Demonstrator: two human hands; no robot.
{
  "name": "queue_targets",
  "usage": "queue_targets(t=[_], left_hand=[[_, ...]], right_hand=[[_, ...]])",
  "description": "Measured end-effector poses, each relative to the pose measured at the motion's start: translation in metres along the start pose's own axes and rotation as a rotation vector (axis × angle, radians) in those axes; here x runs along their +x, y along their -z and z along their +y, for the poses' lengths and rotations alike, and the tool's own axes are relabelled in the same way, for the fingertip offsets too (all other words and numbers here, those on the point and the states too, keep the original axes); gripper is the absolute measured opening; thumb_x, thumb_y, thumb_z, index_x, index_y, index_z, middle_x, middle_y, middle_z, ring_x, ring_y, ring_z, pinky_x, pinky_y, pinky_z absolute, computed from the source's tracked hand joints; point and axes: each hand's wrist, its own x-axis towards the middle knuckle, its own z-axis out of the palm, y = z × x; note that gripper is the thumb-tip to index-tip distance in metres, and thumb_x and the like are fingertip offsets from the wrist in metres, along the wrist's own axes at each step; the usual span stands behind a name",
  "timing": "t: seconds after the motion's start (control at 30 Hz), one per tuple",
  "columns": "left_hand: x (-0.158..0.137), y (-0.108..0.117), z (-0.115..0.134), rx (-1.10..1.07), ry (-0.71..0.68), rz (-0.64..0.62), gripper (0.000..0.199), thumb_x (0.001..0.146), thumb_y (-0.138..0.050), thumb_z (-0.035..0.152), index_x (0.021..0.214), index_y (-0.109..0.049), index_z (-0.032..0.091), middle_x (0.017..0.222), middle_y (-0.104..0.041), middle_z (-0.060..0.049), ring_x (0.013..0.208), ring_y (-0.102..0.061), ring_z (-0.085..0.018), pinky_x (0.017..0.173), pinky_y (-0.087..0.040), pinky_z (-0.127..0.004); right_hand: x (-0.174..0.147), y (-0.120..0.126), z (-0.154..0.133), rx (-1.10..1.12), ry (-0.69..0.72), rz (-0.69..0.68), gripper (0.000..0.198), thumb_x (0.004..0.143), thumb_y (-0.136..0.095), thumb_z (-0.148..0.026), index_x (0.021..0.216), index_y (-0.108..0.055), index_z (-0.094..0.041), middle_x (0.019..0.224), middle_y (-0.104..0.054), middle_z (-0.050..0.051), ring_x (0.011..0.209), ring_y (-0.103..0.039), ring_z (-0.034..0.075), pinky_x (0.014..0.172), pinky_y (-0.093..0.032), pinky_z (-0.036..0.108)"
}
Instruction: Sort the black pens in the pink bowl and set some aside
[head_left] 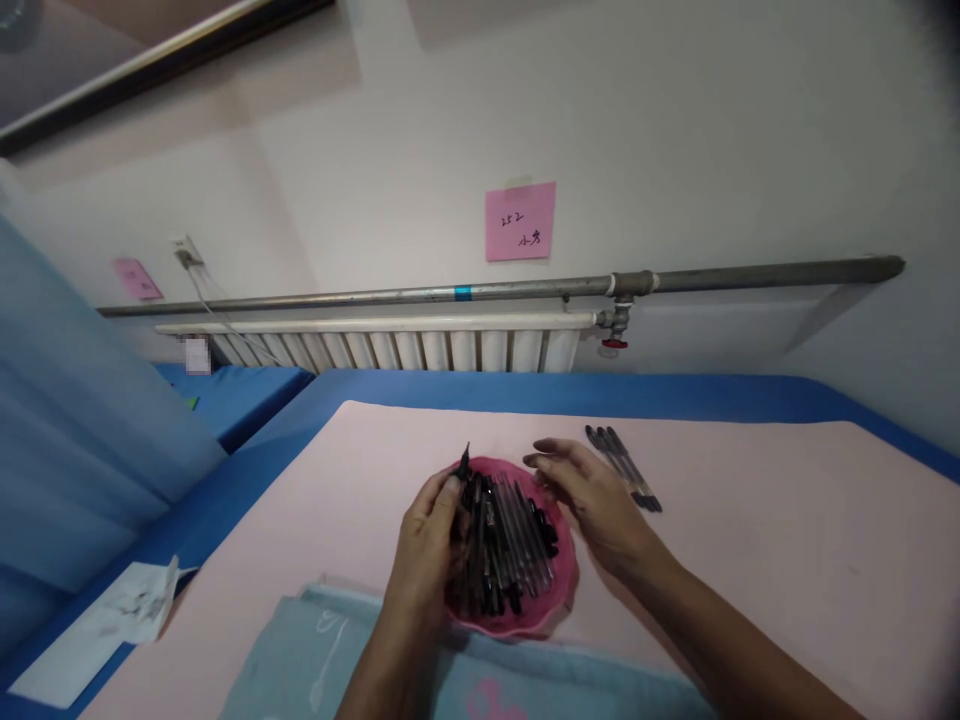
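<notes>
A pink bowl [566,600] with a wavy rim holds a heap of pen parts [517,530], clear barrels and black caps among them. My left hand [427,545] is at the bowl's left side, its thumb and fingers closed on a pen [463,465] whose dark tip points up. The lower part of that pen is hidden by the hand. Over the right rim, my right hand [585,490] hovers with fingers apart and nothing visible in them; its fingertips look dark and smudged. Just beyond it, several capped pens [624,468] lie side by side on the pink cover.
The pink cover [750,530] lies on a blue padded bed [675,395]. In front is a light blue cloth [315,640]; white paper [97,620] with dark smears lies at left. A radiator [420,348] and a pipe [360,300] run along the wall. A blue curtain [75,450] hangs left.
</notes>
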Motion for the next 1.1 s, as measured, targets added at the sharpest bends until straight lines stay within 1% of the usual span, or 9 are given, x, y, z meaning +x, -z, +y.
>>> queue_targets(t=[0.07, 0.13, 0.3, 0.47, 0.57, 0.7, 0.87, 1.0, 1.1], left_hand=[[0.002, 0.004, 0.004, -0.024, 0.036, 0.005, 0.032, 0.071, -0.062, 0.047, 0.087, -0.057, 0.019, 0.049, -0.038, 0.009, 0.034, -0.026, -0.003, 0.032, -0.018, -0.014], [0.005, 0.007, 0.005, -0.044, 0.046, -0.002, 0.032, 0.07, -0.063, 0.046, 0.084, -0.054, 0.019, 0.048, -0.038, 0.01, 0.032, -0.023, -0.002, 0.031, -0.014, -0.014], [0.013, 0.016, 0.001, -0.064, 0.035, 0.048, 0.029, 0.068, -0.065, 0.042, 0.081, -0.051, 0.019, 0.056, -0.049, 0.007, 0.035, -0.035, -0.003, 0.031, -0.019, -0.013], [0.013, 0.016, 0.003, -0.105, 0.069, 0.03, 0.027, 0.07, -0.065, 0.04, 0.074, -0.048, 0.019, 0.054, -0.047, 0.008, 0.033, -0.029, -0.001, 0.031, -0.014, -0.013], [0.011, 0.015, 0.006, -0.103, 0.067, 0.022, 0.028, 0.071, -0.063, 0.042, 0.07, -0.047, 0.018, 0.052, -0.046, 0.008, 0.033, -0.028, -0.001, 0.031, -0.015, -0.014], [0.01, 0.016, 0.006, -0.11, 0.053, 0.022, 0.029, 0.07, -0.063, 0.043, 0.069, -0.047, 0.018, 0.052, -0.046, 0.007, 0.034, -0.03, -0.002, 0.031, -0.017, -0.014], [0.01, 0.019, 0.006, -0.113, 0.053, 0.021, 0.028, 0.07, -0.064, 0.042, 0.072, -0.048, 0.019, 0.054, -0.047, 0.008, 0.034, -0.031, -0.002, 0.031, -0.016, -0.014], [0.013, 0.02, 0.005, -0.105, 0.051, 0.021, 0.028, 0.069, -0.064, 0.041, 0.075, -0.049, 0.019, 0.055, -0.049, 0.007, 0.035, -0.034, -0.002, 0.032, -0.017, -0.014], [0.015, 0.02, 0.005, -0.106, 0.045, 0.034, 0.028, 0.068, -0.066, 0.041, 0.077, -0.05, 0.019, 0.055, -0.049, 0.007, 0.036, -0.035, -0.003, 0.032, -0.019, -0.014]], right_hand=[[0.008, 0.012, 0.0, -0.061, 0.008, 0.017, 0.024, 0.071, -0.062, -0.034, 0.089, -0.06, -0.018, 0.082, -0.064, 0.003, 0.065, -0.055, 0.012, 0.059, -0.041, 0.024], [0.012, 0.02, 0.001, -0.11, -0.005, 0.012, 0.022, 0.072, -0.061, -0.033, 0.087, -0.06, -0.017, 0.082, -0.064, 0.004, 0.062, -0.054, 0.011, 0.058, -0.041, 0.025], [0.015, 0.023, 0.002, -0.234, -0.026, -0.008, 0.017, 0.073, -0.056, -0.031, 0.085, -0.06, -0.018, 0.075, -0.063, 0.002, 0.057, -0.051, 0.011, 0.055, -0.041, 0.025], [0.015, 0.023, -0.003, -0.5, 0.068, -0.058, 0.012, 0.073, -0.05, -0.026, 0.074, -0.06, -0.019, 0.069, -0.062, 0.0, 0.064, -0.055, 0.014, 0.06, -0.042, 0.026], [0.014, 0.023, -0.001, -0.68, 0.203, -0.122, 0.012, 0.073, -0.048, -0.019, 0.071, -0.06, -0.019, 0.074, -0.063, 0.001, 0.072, -0.057, 0.016, 0.067, -0.043, 0.027], [0.014, 0.025, 0.008, -0.89, 0.335, -0.206, 0.017, 0.074, -0.044, -0.014, 0.075, -0.06, -0.019, 0.08, -0.061, 0.004, 0.075, -0.056, 0.016, 0.068, -0.043, 0.028], [0.013, 0.027, 0.009, -1.013, 0.37, -0.247, 0.016, 0.073, -0.045, -0.01, 0.073, -0.06, -0.018, 0.083, -0.059, 0.005, 0.083, -0.053, 0.019, 0.076, -0.042, 0.032], [0.011, 0.025, 0.01, -1.113, 0.377, -0.292, 0.018, 0.075, -0.044, -0.011, 0.075, -0.061, -0.018, 0.09, -0.06, 0.008, 0.087, -0.053, 0.021, 0.078, -0.041, 0.035], [0.008, 0.021, 0.012, -1.142, 0.429, -0.252, 0.02, 0.077, -0.043, -0.013, 0.077, -0.063, -0.017, 0.098, -0.061, 0.01, 0.093, -0.052, 0.024, 0.082, -0.04, 0.038]])
